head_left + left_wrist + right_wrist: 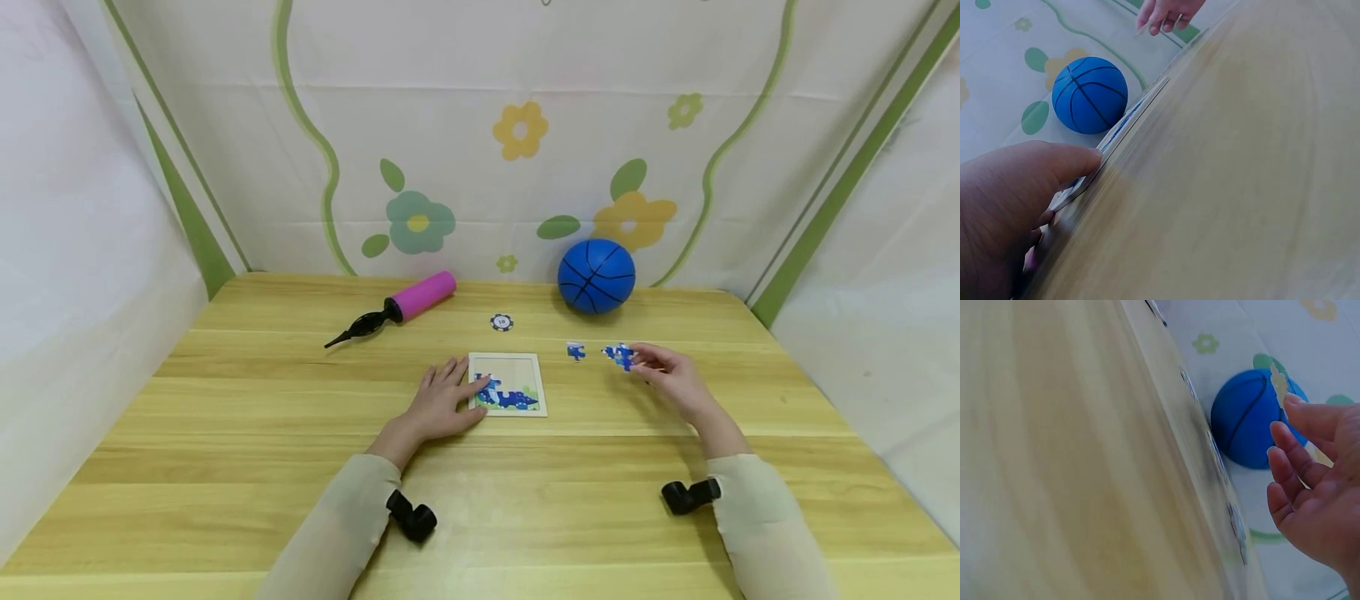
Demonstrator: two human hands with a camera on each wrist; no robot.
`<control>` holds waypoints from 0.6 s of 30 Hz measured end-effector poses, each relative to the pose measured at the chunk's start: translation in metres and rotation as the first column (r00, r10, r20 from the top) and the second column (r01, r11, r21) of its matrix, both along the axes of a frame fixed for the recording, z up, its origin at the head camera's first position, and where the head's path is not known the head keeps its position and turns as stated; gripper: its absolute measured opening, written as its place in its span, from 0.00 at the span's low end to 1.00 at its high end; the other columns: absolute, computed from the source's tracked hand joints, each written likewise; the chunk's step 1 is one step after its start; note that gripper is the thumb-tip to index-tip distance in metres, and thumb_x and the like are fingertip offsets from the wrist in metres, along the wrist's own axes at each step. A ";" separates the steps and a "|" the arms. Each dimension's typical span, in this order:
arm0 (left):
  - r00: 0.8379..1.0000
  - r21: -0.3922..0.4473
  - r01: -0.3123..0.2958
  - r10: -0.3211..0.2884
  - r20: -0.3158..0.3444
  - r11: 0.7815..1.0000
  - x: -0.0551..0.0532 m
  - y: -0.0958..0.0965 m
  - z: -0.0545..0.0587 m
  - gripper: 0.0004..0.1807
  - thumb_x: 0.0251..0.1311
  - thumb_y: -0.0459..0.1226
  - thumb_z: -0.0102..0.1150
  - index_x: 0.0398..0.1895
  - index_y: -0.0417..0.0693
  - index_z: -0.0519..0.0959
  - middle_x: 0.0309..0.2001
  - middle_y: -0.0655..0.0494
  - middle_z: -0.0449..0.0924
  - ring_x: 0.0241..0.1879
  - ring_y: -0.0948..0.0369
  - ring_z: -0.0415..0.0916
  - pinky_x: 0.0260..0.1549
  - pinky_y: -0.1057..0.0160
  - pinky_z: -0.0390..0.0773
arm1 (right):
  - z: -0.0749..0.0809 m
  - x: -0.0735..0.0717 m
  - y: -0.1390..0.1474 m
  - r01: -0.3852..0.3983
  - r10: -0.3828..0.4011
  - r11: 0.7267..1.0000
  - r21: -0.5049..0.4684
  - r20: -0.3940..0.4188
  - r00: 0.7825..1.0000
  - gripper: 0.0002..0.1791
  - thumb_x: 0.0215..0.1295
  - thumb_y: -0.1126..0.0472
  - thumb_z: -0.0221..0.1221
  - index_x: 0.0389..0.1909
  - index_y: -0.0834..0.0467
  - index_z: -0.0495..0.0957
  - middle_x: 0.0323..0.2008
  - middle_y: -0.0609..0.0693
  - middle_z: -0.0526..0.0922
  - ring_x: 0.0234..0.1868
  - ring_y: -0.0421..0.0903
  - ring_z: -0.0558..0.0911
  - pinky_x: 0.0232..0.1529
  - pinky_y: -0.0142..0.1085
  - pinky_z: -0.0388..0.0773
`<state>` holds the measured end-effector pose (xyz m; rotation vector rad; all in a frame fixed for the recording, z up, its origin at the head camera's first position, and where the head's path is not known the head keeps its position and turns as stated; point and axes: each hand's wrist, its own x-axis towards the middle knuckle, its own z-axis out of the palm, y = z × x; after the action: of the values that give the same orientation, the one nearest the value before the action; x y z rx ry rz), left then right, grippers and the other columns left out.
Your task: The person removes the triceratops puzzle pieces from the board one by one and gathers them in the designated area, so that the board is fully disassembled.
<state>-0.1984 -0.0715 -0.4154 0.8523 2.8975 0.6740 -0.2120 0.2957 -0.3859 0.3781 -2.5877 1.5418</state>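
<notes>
A square jigsaw board (517,367) with a pale frame lies on the table, partly filled along its lower side with blue pieces (510,398). My left hand (442,404) rests at the board's left side with fingers spread. Its index finger lies over the frame, and the thumb touches the near left corner. To the right, my right hand (673,379) pinches a jigsaw piece (1279,387) between thumb and fingers, above the table. Another blue jigsaw piece (576,351) lies between the board and that hand. In the right wrist view, more flat pieces (1237,531) lie on the table.
Behind the pieces sits a blue ball (596,277) with black lines, near the curtain (450,125). A round chip (502,322) lies beyond the board. Further left is a pink and black hand pump (397,307). The wooden table (525,500) stretches toward me.
</notes>
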 end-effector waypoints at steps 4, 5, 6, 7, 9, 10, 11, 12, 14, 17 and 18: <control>1.000 -0.006 -0.006 0.006 0.000 1.000 0.000 0.000 0.000 0.29 0.57 0.54 0.43 0.62 0.59 0.60 0.65 0.46 0.42 0.63 0.50 0.36 0.56 0.46 0.35 | -0.007 -0.002 0.013 0.008 -0.009 0.999 0.047 0.012 1.000 0.18 0.57 0.65 0.55 0.48 0.70 0.70 0.36 0.61 0.74 0.33 0.40 0.72 0.29 0.27 0.72; 1.000 -0.006 -0.008 0.008 0.001 1.000 0.000 0.000 0.000 0.29 0.57 0.54 0.43 0.62 0.59 0.60 0.65 0.46 0.42 0.63 0.50 0.36 0.56 0.46 0.35 | -0.009 -0.002 0.016 0.006 -0.007 0.998 0.057 0.018 1.000 0.18 0.57 0.65 0.55 0.48 0.70 0.70 0.36 0.61 0.74 0.33 0.40 0.72 0.29 0.27 0.72; 1.000 -0.007 -0.009 0.009 0.000 1.000 0.000 0.000 -0.001 0.29 0.56 0.54 0.43 0.62 0.59 0.60 0.65 0.46 0.42 0.63 0.50 0.36 0.56 0.46 0.35 | -0.011 -0.003 0.018 0.005 -0.007 0.998 0.065 0.024 1.000 0.18 0.57 0.65 0.55 0.48 0.70 0.70 0.36 0.62 0.74 0.32 0.40 0.73 0.29 0.27 0.72; 1.000 -0.007 -0.009 0.009 0.001 1.000 0.000 0.000 0.000 0.29 0.56 0.54 0.43 0.62 0.59 0.60 0.65 0.46 0.42 0.63 0.50 0.36 0.56 0.47 0.34 | -0.014 -0.004 0.019 0.007 -0.009 0.997 0.074 0.030 0.999 0.18 0.56 0.66 0.56 0.47 0.70 0.71 0.36 0.62 0.74 0.32 0.39 0.73 0.29 0.26 0.72; 1.000 -0.008 -0.009 0.009 0.003 1.000 0.000 0.000 0.000 0.29 0.56 0.54 0.43 0.62 0.59 0.60 0.65 0.46 0.42 0.63 0.50 0.36 0.56 0.47 0.34 | -0.019 -0.005 0.020 0.010 -0.013 0.996 0.086 0.036 0.999 0.18 0.55 0.67 0.56 0.47 0.70 0.71 0.35 0.63 0.75 0.31 0.39 0.73 0.30 0.26 0.72; 1.000 -0.008 -0.009 0.010 0.004 1.000 0.000 0.000 0.000 0.29 0.56 0.54 0.43 0.61 0.59 0.60 0.65 0.46 0.42 0.63 0.50 0.36 0.56 0.47 0.34 | -0.021 -0.005 0.020 0.016 -0.020 0.996 0.091 0.044 0.999 0.18 0.55 0.67 0.57 0.47 0.70 0.71 0.35 0.62 0.75 0.31 0.38 0.73 0.30 0.26 0.71; 1.000 -0.009 -0.010 0.010 0.004 1.000 0.000 0.000 0.000 0.29 0.56 0.54 0.43 0.61 0.59 0.60 0.65 0.46 0.42 0.63 0.50 0.36 0.56 0.47 0.34 | -0.023 -0.005 0.020 0.022 -0.027 0.995 0.095 0.052 0.998 0.18 0.55 0.66 0.57 0.47 0.70 0.71 0.35 0.62 0.75 0.31 0.38 0.73 0.30 0.26 0.71; 1.000 -0.010 -0.011 0.011 0.004 1.000 0.000 0.000 0.000 0.29 0.56 0.54 0.43 0.61 0.59 0.60 0.65 0.46 0.42 0.63 0.50 0.36 0.56 0.47 0.34 | -0.025 -0.006 0.020 0.026 -0.032 0.994 0.102 0.057 0.998 0.18 0.55 0.66 0.57 0.47 0.69 0.72 0.35 0.61 0.75 0.32 0.38 0.73 0.31 0.26 0.71; 1.000 -0.009 -0.011 0.011 0.004 1.000 0.000 0.000 0.000 0.29 0.56 0.54 0.43 0.61 0.59 0.60 0.65 0.46 0.41 0.63 0.50 0.36 0.56 0.47 0.34 | -0.028 -0.006 0.019 0.037 -0.043 0.994 0.105 0.064 0.997 0.19 0.55 0.65 0.58 0.47 0.68 0.72 0.36 0.60 0.75 0.32 0.39 0.72 0.31 0.26 0.70; 1.000 -0.007 -0.011 0.011 0.001 1.000 0.000 0.000 0.000 0.29 0.56 0.54 0.43 0.61 0.59 0.60 0.65 0.46 0.41 0.63 0.50 0.36 0.56 0.47 0.34 | -0.032 -0.007 0.019 0.055 -0.062 0.991 0.120 0.056 0.996 0.18 0.54 0.63 0.58 0.46 0.66 0.73 0.36 0.59 0.74 0.33 0.40 0.72 0.32 0.26 0.69; 1.000 -0.007 -0.010 0.010 0.001 1.000 0.000 0.000 0.000 0.29 0.56 0.55 0.43 0.62 0.59 0.60 0.65 0.46 0.41 0.63 0.50 0.36 0.56 0.47 0.34 | -0.033 -0.007 0.019 0.058 -0.065 0.989 0.134 0.051 0.997 0.18 0.55 0.63 0.58 0.47 0.66 0.73 0.36 0.59 0.74 0.34 0.40 0.71 0.32 0.26 0.69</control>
<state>-0.1982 -0.0714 -0.4153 0.8372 2.9038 0.6650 -0.2193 0.3143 -0.4190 0.2681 -2.7248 1.3850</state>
